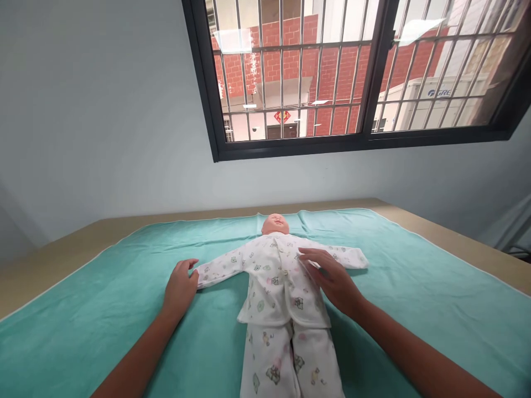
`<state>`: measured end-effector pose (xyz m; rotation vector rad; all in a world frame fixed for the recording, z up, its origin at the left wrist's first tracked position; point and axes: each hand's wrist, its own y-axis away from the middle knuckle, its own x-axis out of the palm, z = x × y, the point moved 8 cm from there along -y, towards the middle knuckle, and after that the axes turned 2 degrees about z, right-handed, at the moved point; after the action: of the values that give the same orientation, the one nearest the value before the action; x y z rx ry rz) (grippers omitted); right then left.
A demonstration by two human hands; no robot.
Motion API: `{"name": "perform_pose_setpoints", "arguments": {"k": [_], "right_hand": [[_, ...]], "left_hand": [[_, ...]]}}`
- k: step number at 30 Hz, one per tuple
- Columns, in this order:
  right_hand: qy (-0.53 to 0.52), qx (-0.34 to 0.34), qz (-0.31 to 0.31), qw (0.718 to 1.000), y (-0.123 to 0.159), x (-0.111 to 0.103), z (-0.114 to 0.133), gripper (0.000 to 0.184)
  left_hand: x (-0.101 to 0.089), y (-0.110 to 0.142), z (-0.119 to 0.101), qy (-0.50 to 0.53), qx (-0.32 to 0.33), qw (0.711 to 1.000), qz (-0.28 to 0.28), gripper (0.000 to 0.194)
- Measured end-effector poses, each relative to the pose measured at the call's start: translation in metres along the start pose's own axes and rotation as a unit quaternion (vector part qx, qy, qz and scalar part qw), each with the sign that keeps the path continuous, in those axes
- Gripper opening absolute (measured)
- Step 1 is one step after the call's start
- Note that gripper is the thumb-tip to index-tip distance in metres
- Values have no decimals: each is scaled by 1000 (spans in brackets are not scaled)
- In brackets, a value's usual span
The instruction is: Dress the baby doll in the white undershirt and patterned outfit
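A baby doll lies on its back on a teal blanket, dressed in a white printed top and matching trousers. Its arms are stretched out to both sides. My left hand rests at the cuff of the doll's sleeve on the left, fingers curled against the fabric. My right hand lies flat on the right side of the doll's chest, fingers stretched out over the top.
The blanket covers a tan table that stands against a pale wall. A barred window with a black frame is above, with a red brick building outside. Dark cables lie at the far right edge.
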<state>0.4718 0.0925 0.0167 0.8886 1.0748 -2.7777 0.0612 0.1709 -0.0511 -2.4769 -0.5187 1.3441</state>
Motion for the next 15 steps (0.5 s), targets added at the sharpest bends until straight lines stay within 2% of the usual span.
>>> {"name": "perform_pose_setpoints", "arguments": {"k": [3, 7, 11, 13, 15], "right_hand": [[-5, -23, 21, 1000, 19, -2, 21, 25], [1, -63, 64, 996, 28, 9, 50, 23], [60, -95, 99, 989, 30, 20, 65, 22], [89, -101, 104, 985, 31, 21, 67, 24], [106, -104, 116, 982, 33, 22, 66, 32]], "left_hand": [[-6, 10, -38, -17, 77, 997, -18, 32], [-10, 45, -113, 22, 216, 976, -4, 29], [-12, 96, -185, 75, 365, 926, 54, 26], [-11, 117, -208, 88, 417, 900, 95, 26], [-11, 129, -219, 97, 439, 885, 124, 26]]}}
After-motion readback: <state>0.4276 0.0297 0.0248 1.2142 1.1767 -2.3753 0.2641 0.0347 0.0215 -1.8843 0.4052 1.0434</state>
